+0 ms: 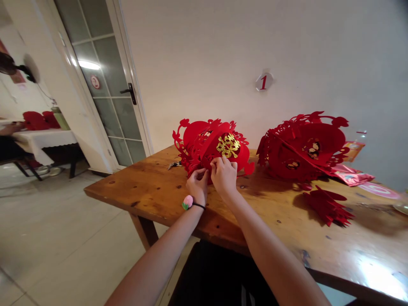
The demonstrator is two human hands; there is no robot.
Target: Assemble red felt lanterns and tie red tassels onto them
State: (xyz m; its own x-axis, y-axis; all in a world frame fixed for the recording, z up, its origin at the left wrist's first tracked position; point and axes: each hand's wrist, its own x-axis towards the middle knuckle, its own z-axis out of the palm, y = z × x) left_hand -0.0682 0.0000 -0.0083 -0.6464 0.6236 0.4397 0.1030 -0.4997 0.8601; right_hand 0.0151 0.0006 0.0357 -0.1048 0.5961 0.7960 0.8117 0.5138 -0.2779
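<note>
In the head view a red cut-out lantern (205, 146) with a gold glittery emblem (228, 145) on its face lies on the wooden table (165, 187). My left hand (197, 185), with a dark band and a pink and green charm at the wrist, pinches the lantern's lower front edge. Close beside it, my right hand (224, 175) grips the same edge just under the emblem, fingers curled in. What lies between the fingertips is hidden. To the right rests a second red lantern (302, 148), apart from both hands.
A stack of red cut pieces (330, 206) lies at the right, near a red packet (352, 175) and a clear bottle (361, 137). A small metal tool (174, 165) sits left of the lantern. Behind are a wall and a glazed door (108, 85). Another person's arm (12, 127) shows far left.
</note>
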